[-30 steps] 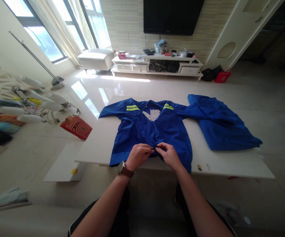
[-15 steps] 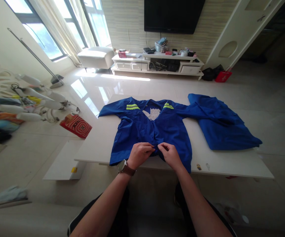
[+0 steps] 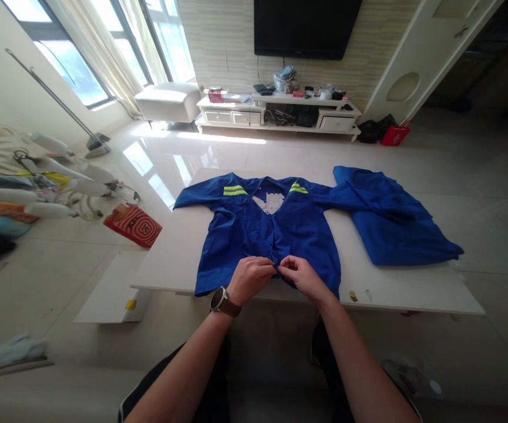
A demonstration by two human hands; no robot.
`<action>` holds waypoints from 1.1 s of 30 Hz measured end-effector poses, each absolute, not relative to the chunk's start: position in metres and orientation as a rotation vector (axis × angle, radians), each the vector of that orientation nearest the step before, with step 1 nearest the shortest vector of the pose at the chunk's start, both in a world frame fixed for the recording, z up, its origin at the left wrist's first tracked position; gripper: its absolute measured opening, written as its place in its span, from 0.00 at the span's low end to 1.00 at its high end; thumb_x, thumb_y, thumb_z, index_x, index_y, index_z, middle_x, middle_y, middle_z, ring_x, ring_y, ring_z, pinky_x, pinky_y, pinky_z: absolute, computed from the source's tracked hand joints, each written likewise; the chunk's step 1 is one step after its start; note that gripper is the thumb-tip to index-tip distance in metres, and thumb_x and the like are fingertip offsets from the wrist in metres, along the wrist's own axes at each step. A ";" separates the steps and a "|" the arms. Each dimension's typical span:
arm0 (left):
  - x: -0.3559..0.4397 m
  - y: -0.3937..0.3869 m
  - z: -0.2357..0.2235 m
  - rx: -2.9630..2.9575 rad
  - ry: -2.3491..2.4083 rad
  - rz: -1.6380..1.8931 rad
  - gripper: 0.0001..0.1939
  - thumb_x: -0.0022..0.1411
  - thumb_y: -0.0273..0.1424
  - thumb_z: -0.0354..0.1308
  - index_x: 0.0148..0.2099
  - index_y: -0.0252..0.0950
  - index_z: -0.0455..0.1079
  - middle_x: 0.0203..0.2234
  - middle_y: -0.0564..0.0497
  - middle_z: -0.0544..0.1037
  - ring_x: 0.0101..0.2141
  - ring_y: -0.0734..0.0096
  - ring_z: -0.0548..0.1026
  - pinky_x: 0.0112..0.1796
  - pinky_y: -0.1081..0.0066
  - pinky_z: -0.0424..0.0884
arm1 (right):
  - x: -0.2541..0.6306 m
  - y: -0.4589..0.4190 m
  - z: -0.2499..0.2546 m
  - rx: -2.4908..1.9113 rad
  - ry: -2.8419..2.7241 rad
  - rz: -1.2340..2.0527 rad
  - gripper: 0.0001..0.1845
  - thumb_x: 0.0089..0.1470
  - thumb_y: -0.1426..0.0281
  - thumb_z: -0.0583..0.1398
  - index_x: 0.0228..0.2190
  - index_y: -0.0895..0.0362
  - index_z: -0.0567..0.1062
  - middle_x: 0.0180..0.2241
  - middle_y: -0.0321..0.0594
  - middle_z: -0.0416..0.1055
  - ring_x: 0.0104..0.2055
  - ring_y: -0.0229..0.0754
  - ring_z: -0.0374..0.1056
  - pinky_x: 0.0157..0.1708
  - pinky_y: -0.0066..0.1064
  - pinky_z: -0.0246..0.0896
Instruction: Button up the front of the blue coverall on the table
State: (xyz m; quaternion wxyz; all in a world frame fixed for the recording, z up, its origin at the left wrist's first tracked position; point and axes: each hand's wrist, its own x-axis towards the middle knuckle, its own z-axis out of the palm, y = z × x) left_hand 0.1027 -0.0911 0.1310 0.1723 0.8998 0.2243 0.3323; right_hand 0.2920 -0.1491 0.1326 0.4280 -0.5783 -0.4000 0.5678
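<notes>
A blue work jacket (image 3: 231, 229) with yellow-green reflective strips on its shoulders lies front up on a white table (image 3: 165, 258). Its collar is at the far side, and the neck forms an open V. At the lower part of the front opening, my left hand (image 3: 254, 277) pinches one edge of the jacket; a watch is on that wrist. Close beside it, my right hand (image 3: 300, 275) pinches the other edge with thumb and forefinger. The fingertips nearly meet, and any button between them is too small to make out.
More folded blue cloth (image 3: 403, 229) lies at the table's right, under the jacket's sleeve. Two small items (image 3: 353, 296) sit near the front edge. A red paper bag (image 3: 134, 225) and a white box (image 3: 108, 288) stand to the left. Beyond is a TV cabinet (image 3: 275, 111).
Both hands stay at the lower front edges of the jacket, with the fingertips drawn slightly closer together. The whole view has shifted a little; the jacket lies as before.
</notes>
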 end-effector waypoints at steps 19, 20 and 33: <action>0.106 -0.094 0.133 2.484 0.852 0.769 0.12 0.57 0.17 0.55 0.35 0.39 0.74 0.32 0.53 0.76 0.30 0.72 0.75 0.32 0.73 0.66 | 0.294 -0.153 0.131 -1.535 -1.214 1.262 0.15 0.44 0.61 0.68 0.31 0.57 0.73 0.27 0.33 0.68 0.30 0.37 0.61 0.32 0.31 0.55; 0.107 -0.094 0.134 2.464 0.846 0.756 0.12 0.57 0.17 0.55 0.36 0.39 0.74 0.33 0.53 0.77 0.31 0.71 0.75 0.32 0.73 0.66 | 0.294 -0.153 0.130 -1.540 -1.203 1.256 0.15 0.45 0.61 0.68 0.31 0.57 0.73 0.27 0.33 0.68 0.30 0.37 0.61 0.32 0.31 0.55; 0.109 -0.092 0.135 2.234 0.687 0.760 0.14 0.58 0.18 0.60 0.44 0.39 0.76 0.38 0.51 0.81 0.39 0.68 0.80 0.41 0.72 0.73 | 0.298 -0.150 0.121 -1.518 -1.148 1.209 0.14 0.43 0.61 0.67 0.29 0.56 0.73 0.28 0.35 0.72 0.32 0.39 0.64 0.34 0.32 0.59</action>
